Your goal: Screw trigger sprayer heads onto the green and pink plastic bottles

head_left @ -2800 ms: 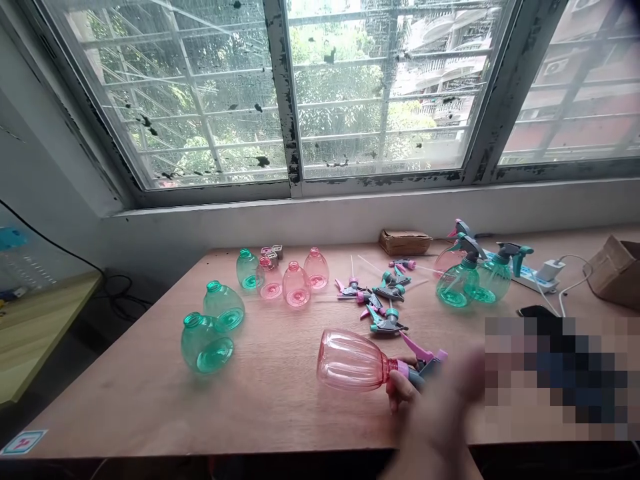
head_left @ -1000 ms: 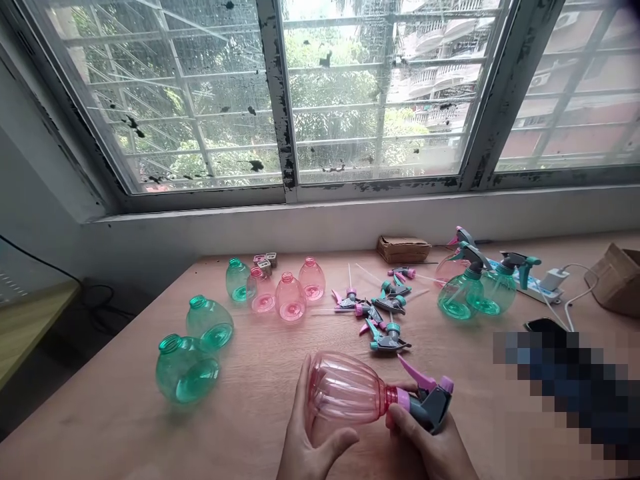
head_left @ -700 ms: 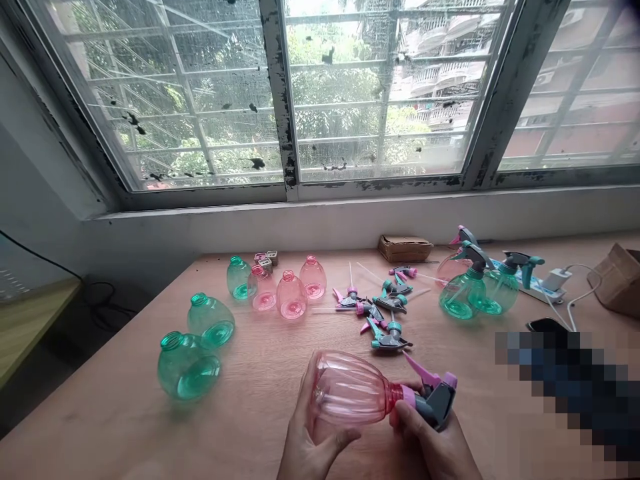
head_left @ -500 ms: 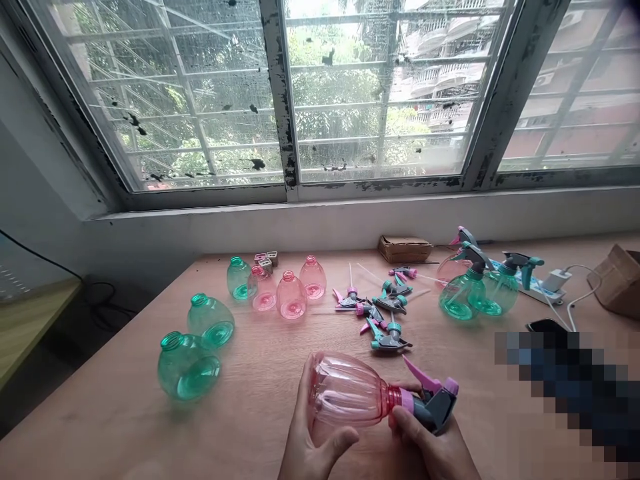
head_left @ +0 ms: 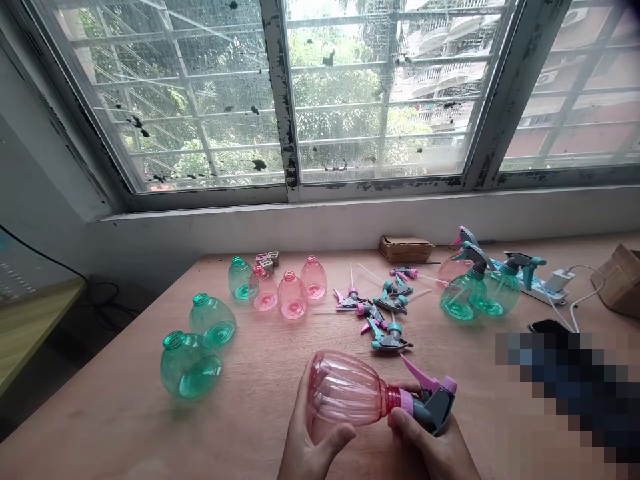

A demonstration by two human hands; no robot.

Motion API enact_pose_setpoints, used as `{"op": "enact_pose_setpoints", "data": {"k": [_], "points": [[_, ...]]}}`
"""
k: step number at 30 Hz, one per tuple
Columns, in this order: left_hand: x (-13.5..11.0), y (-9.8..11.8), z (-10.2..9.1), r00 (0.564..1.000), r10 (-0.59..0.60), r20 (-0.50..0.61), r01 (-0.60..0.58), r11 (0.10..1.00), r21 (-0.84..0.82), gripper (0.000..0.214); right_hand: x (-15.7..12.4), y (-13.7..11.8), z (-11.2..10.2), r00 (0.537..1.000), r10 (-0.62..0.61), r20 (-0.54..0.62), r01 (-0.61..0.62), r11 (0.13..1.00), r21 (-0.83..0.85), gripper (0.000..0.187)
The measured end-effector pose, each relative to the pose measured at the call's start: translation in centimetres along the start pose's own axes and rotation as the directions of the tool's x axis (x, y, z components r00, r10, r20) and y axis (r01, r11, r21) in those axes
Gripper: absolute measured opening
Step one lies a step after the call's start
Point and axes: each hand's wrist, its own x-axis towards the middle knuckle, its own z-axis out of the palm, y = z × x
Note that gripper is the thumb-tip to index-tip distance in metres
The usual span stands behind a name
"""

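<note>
A pink transparent spray bottle (head_left: pixel 345 388) lies sideways just above the wooden table (head_left: pixel 125 413), near its front edge. My left hand (head_left: pixel 310 440) wraps round the bottle's round body from below. A grey and pink trigger head (head_left: pixel 433 400) sits on the bottle's neck, and my right hand (head_left: pixel 430 450) grips it, fingers closed around the collar. Both hands are low in the head view, partly cut off by the bottom edge.
Loose green bottles (head_left: pixel 190 363) lie at the left, pink ones (head_left: pixel 293 297) behind. Several loose trigger heads (head_left: pixel 385 310) lie mid-table. Green bottles with triggers fitted (head_left: pixel 475 290) stand at the right beside a power strip (head_left: pixel 537 287). A blurred patch (head_left: pixel 570 387) covers the right.
The left hand came in and took the bottle's body; earlier only the right hand held it. Over the last second the bottle and hands have barely shifted.
</note>
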Motion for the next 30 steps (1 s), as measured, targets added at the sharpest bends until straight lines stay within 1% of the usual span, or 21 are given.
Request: {"op": "enact_pose_setpoints", "data": {"k": [5, 8, 11, 14, 18, 20, 23, 25, 27, 30], "points": [[0.1, 0.2, 0.1, 1.0, -0.006, -0.024, 0.007, 0.999, 0.048, 0.1, 0.3, -0.1, -0.1, 0.998, 0.016, 0.063, -0.016, 1.0, -0.004, 0.044], [0.0, 0.2, 0.3, 0.999, -0.002, -0.034, 0.004, 0.998, 0.059, 0.101, 0.3, -0.2, 0.0, 0.999, 0.001, 0.042, -0.001, 1.0, 0.006, 0.043], [0.0, 0.1, 0.2, 1.0, -0.003, -0.023, 0.004, 1.0, 0.021, 0.107, 0.1, -0.3, 0.2, 0.999, 0.0, 0.033, 0.0, 1.0, 0.002, 0.044], [0.1, -0.1, 0.0, 0.999, -0.03, -0.012, 0.03, 1.0, -0.011, 0.105, 0.0, -0.3, 0.4, 1.0, -0.002, 0.023, 0.002, 1.0, 0.004, 0.044], [0.2, 0.0, 0.2, 0.999, -0.024, -0.026, 0.025, 0.999, 0.042, 0.101, 0.1, -0.3, 0.4, 1.0, -0.006, 0.007, 0.006, 1.0, 0.012, 0.045], [0.2, 0.0, 0.3, 0.999, -0.008, -0.04, 0.011, 0.997, 0.076, 0.1, 0.1, -0.3, 0.4, 1.0, -0.008, 0.01, 0.007, 1.0, 0.024, 0.045], [0.0, -0.3, 0.2, 0.999, 0.01, -0.034, -0.007, 0.997, 0.073, 0.105, 0.1, -0.3, 0.3, 1.0, -0.006, 0.015, 0.005, 0.999, 0.048, 0.043], [0.0, -0.5, 0.0, 1.0, 0.0, -0.024, 0.001, 0.999, 0.04, 0.107, 0.2, -0.1, 0.1, 1.0, -0.003, 0.015, 0.002, 0.999, 0.05, 0.042], [0.0, -0.6, -0.2, 0.999, -0.032, -0.02, 0.032, 0.999, 0.015, 0.105, 0.3, 0.2, -0.2, 0.999, -0.001, 0.032, -0.001, 0.999, 0.041, 0.041], [0.2, -0.4, -0.1, 0.999, -0.031, -0.014, 0.032, 0.999, 0.036, 0.1, 0.6, 0.7, -0.6, 0.998, -0.003, 0.063, 0.002, 1.0, 0.029, 0.039]]}}
